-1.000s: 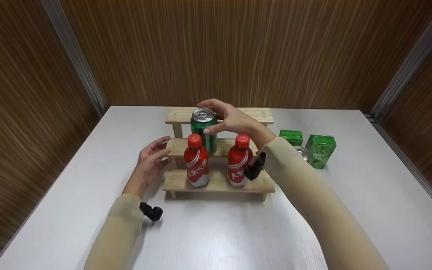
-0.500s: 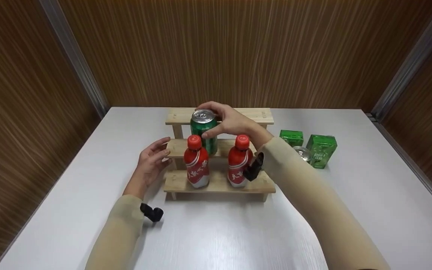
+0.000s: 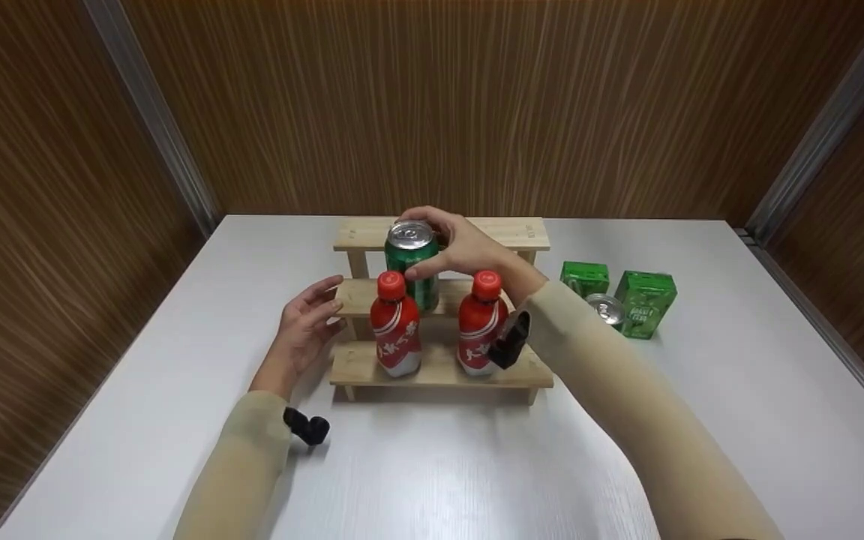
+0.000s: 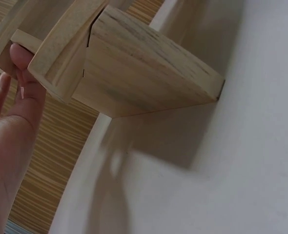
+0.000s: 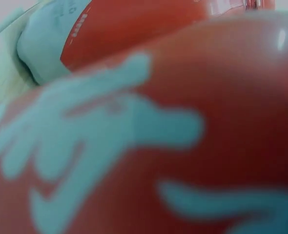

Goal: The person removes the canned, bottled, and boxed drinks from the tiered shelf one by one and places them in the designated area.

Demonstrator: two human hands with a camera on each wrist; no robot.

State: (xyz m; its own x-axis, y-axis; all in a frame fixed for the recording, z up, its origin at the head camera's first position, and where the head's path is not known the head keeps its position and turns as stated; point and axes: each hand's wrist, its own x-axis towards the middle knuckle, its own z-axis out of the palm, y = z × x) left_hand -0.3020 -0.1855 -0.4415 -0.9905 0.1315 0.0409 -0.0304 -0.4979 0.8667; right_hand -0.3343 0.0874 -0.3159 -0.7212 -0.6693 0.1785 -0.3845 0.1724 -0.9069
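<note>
My right hand holds a green drink can upright at the middle tier of a wooden stepped stand, thumb in front and fingers behind. The can's lower front is partly hidden by the left red bottle. That bottle and another red bottle stand on the lowest tier. My left hand rests its fingertips against the left end of the middle tier. In the left wrist view, fingertips touch the wooden stand. A red bottle fills the right wrist view, which does not show the right hand.
To the right of the stand, two green cartons stand on the white table. A can in front of them is partly hidden by my right sleeve. Wood-grained panels surround the table.
My right hand has come down slightly at the green can. The left hand stays at the stand's end, and the bottles keep their places.
</note>
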